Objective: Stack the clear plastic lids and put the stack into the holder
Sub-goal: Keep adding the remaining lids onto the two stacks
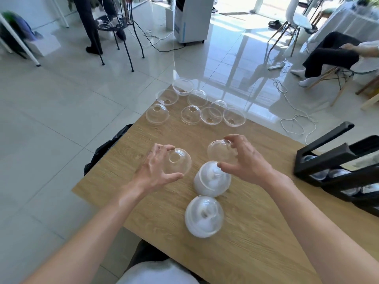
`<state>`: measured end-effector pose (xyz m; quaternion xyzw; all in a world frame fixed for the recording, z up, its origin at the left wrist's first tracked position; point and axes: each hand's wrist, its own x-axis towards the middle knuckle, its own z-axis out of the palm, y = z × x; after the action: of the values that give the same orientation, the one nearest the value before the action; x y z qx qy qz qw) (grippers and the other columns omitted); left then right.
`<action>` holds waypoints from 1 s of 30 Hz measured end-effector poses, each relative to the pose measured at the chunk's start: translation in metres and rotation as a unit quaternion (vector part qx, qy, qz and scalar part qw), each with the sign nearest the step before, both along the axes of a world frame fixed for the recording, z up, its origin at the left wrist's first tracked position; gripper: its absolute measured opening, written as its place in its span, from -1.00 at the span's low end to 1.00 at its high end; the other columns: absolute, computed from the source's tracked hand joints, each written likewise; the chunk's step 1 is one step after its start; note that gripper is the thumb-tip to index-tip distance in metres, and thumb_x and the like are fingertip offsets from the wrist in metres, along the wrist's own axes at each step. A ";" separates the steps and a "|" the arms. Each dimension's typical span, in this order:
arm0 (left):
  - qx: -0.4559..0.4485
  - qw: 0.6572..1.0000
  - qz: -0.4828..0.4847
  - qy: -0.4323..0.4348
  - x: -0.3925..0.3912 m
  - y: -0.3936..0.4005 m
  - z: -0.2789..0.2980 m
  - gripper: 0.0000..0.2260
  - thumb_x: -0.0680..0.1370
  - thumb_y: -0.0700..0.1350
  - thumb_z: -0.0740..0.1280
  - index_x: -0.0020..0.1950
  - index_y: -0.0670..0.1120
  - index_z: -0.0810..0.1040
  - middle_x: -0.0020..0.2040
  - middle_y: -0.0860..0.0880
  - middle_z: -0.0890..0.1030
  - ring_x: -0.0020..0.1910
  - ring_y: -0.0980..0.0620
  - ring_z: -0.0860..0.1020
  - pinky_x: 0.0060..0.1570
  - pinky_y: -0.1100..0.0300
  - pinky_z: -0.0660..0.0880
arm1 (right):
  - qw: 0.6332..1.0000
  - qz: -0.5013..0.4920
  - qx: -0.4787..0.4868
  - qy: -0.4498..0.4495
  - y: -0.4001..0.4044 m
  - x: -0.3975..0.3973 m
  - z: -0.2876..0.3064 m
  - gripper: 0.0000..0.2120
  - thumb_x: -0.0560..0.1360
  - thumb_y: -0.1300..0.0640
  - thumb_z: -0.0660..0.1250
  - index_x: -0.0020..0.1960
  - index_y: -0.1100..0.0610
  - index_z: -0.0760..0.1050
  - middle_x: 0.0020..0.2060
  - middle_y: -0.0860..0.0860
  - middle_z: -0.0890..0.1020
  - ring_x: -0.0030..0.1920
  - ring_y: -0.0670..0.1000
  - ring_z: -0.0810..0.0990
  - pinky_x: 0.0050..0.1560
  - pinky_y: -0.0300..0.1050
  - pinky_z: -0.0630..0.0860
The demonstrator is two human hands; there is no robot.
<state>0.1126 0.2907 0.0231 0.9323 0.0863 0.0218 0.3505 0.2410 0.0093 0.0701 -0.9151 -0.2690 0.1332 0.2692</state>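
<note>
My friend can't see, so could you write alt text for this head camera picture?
A person's left hand and right hand each hold a clear dome lid above a wooden table. Two lid stacks stand below, loose lids lie farther off, and a black holder sits at right.

Eight loose lids (191,115), two held lids (180,160), two stacks (212,179), one holder (328,158).

You cannot count the lids in either near stack (212,179): they blur into white. The holder (336,171) runs off the right edge, and what sits in its slots is unclear. Your right hand (246,160) hides part of its lid (220,151).
</note>
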 end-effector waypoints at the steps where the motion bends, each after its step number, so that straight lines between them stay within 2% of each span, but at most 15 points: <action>1: -0.001 1.000 0.004 0.003 -0.006 -0.001 -0.001 -0.25 0.32 0.25 0.58 0.42 0.15 0.36 0.26 0.11 0.38 0.21 0.05 0.46 0.13 0.00 0.53 | 1.000 0.007 -0.001 0.003 0.000 -0.004 -0.001 -0.23 0.39 -0.16 0.53 0.49 -0.09 0.27 0.28 -0.18 0.36 0.34 -0.09 0.40 0.27 -0.14 0.35; 4: -0.003 1.000 0.020 0.011 -0.021 -0.004 0.001 -0.25 0.33 0.25 0.58 0.43 0.16 0.34 0.28 0.14 0.36 0.23 0.08 0.45 0.07 0.02 0.56 | 0.999 0.048 -0.007 -0.009 0.002 -0.015 -0.002 -0.24 0.39 -0.19 0.50 0.51 -0.14 0.29 0.33 -0.15 0.39 0.30 -0.09 0.38 0.30 -0.04 0.42; 6: 0.002 0.999 0.030 0.015 -0.027 -0.004 0.005 -0.25 0.34 0.26 0.58 0.43 0.17 0.34 0.29 0.14 0.36 0.25 0.08 0.45 0.02 0.01 0.58 | 0.998 0.061 -0.008 -0.015 0.004 -0.021 -0.003 -0.20 0.40 -0.24 0.49 0.55 -0.13 0.26 0.37 -0.15 0.39 0.33 -0.10 0.34 0.32 -0.07 0.39; 8: 0.007 0.999 0.037 0.013 -0.033 -0.004 0.010 -0.26 0.34 0.25 0.57 0.43 0.17 0.34 0.29 0.12 0.36 0.28 0.05 0.44 0.05 -0.03 0.59 | 0.998 0.062 -0.012 -0.016 0.005 -0.025 -0.006 -0.15 0.40 -0.26 0.49 0.58 -0.08 0.23 0.42 -0.14 0.37 0.38 -0.09 0.31 0.34 -0.10 0.35; 11: 0.003 0.999 0.038 -0.008 -0.042 -0.006 0.014 -0.27 0.35 0.25 0.57 0.42 0.17 0.35 0.27 0.13 0.36 0.28 0.05 0.43 0.14 0.00 0.55 | 0.998 0.056 -0.026 -0.015 0.004 -0.032 -0.015 -0.13 0.39 -0.27 0.50 0.58 -0.05 0.23 0.44 -0.15 0.35 0.43 -0.08 0.29 0.38 0.01 0.40; 13: -0.005 0.999 0.037 -0.017 -0.048 -0.009 0.016 -0.27 0.34 0.27 0.57 0.42 0.19 0.35 0.26 0.14 0.35 0.28 0.08 0.43 0.11 0.05 0.55 | 0.998 0.054 -0.036 -0.009 0.001 -0.038 -0.023 -0.14 0.39 -0.27 0.50 0.57 -0.08 0.24 0.43 -0.19 0.34 0.42 -0.09 0.30 0.35 0.05 0.44; 15: -0.012 0.999 0.034 -0.019 -0.054 -0.012 0.017 -0.26 0.33 0.30 0.55 0.43 0.22 0.34 0.25 0.16 0.34 0.27 0.10 0.43 0.08 0.07 0.56 | 0.998 0.054 -0.014 0.009 -0.002 -0.042 -0.031 -0.16 0.40 -0.25 0.51 0.57 -0.10 0.24 0.43 -0.21 0.33 0.40 -0.13 0.34 0.35 0.00 0.44; 18: -0.029 0.999 0.026 -0.026 -0.062 -0.020 0.017 -0.28 0.34 0.31 0.55 0.42 0.27 0.33 0.25 0.19 0.34 0.24 0.16 0.45 0.10 0.06 0.58 | 0.998 0.047 0.023 0.035 -0.006 -0.046 -0.039 -0.16 0.41 -0.24 0.53 0.57 -0.14 0.22 0.44 -0.23 0.31 0.38 -0.19 0.36 0.32 -0.19 0.35; 22: -0.054 0.998 0.018 -0.038 -0.067 -0.032 0.022 -0.28 0.34 0.32 0.55 0.42 0.30 0.32 0.26 0.26 0.34 0.23 0.26 0.42 0.05 0.10 0.58 | 0.997 0.046 0.041 0.051 -0.010 -0.048 -0.044 -0.13 0.39 -0.28 0.53 0.57 -0.21 0.18 0.46 -0.27 0.28 0.35 -0.26 0.34 0.31 -0.21 0.34; 25: -0.072 0.996 -0.011 -0.048 -0.069 -0.042 0.029 -0.26 0.33 0.37 0.52 0.44 0.32 0.31 0.27 0.30 0.33 0.25 0.31 0.39 0.08 0.13 0.56 | 0.996 0.042 0.052 0.059 -0.014 -0.053 -0.048 -0.12 0.40 -0.28 0.52 0.58 -0.22 0.16 0.48 -0.27 0.26 0.40 -0.19 0.38 0.33 -0.12 0.41; 30: -0.063 0.994 -0.076 -0.041 -0.073 -0.059 0.034 -0.25 0.33 0.41 0.48 0.46 0.34 0.31 0.30 0.27 0.33 0.27 0.16 0.45 0.10 0.03 0.60 | 0.996 0.044 0.045 0.061 -0.015 -0.055 -0.048 -0.14 0.43 -0.26 0.50 0.59 -0.23 0.13 0.51 -0.25 0.24 0.43 -0.09 0.41 0.38 0.05 0.47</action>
<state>0.0399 0.2315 0.0570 0.9107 0.0021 0.0275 0.4122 0.1861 -0.0062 0.0219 -0.8795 -0.2974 0.1885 0.3202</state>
